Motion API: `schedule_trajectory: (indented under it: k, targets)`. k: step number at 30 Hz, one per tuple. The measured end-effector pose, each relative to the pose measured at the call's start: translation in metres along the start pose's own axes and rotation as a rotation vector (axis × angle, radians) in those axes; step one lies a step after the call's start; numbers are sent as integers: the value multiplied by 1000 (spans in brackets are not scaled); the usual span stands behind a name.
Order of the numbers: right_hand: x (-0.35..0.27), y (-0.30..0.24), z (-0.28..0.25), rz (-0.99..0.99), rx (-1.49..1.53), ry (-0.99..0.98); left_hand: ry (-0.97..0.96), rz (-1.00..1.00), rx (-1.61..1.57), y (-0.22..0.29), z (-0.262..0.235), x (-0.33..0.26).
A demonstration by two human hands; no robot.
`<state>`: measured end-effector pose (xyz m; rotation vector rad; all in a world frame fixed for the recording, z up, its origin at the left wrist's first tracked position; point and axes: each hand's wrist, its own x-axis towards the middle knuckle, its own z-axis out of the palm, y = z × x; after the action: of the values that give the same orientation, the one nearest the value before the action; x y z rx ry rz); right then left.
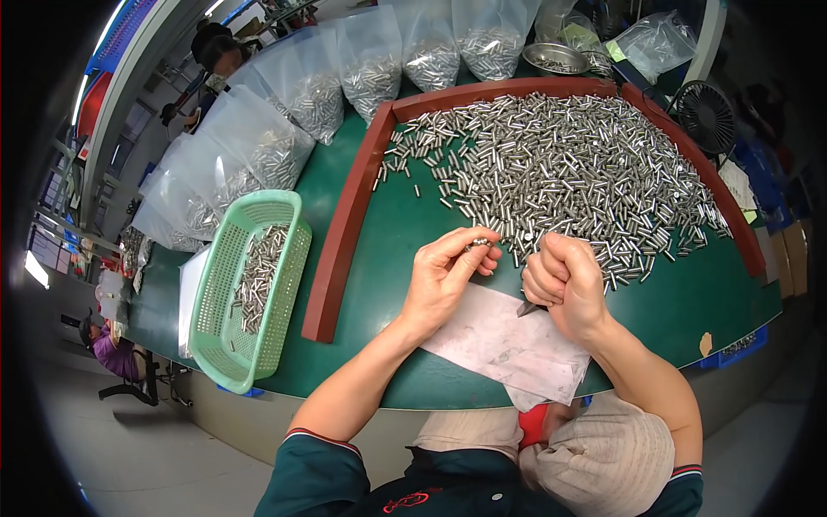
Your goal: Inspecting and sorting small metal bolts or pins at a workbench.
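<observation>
A broad pile of small shiny metal pins [568, 155] spreads over the green table [379, 362] in front of my hands. My left hand [439, 274] pinches a few metal pins [479, 245] between thumb and fingers at the pile's near edge. Just to its right, my right hand [570, 280] is closed in a fist around a dark pointed tool [527, 308]. Only the tool's tip sticks out below the fist, so its kind is hidden. Beneath both hands lies a stained pale pink cloth [504, 340], reaching over the table's front edge.
Dark red wooden bars [345, 246] fence the pile. Left of them stands a green perforated basket [289, 284] partly filled with pins. Several clear bags of pins [370, 65] line the back. A metal bowl [556, 59] and small black fan [705, 118] stand at the far right.
</observation>
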<state>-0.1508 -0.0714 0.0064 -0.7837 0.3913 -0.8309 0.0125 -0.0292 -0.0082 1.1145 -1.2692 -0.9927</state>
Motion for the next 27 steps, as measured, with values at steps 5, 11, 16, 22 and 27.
schedule_trajectory:
  k: [5, 11, 16, 22, 27]
  targets:
    - [-1, 0, 0, -2, 2, -3, -6, 8, -4, -1, 0, -1]
    - [-1, 1, -1, -7, 6, 1, -108, -424, -525, 6, -4, 0]
    - [1, 3, 0, -4, 26, -10, -251, -673, -501, 12, -13, -1]
    - [2, 2, -2, -26, 1, 6, -412, -158, 768, 30, -2, -9]
    - [1, 1, -1, -15, -43, 2, -512, -12, 1082, 31, 9, -25]
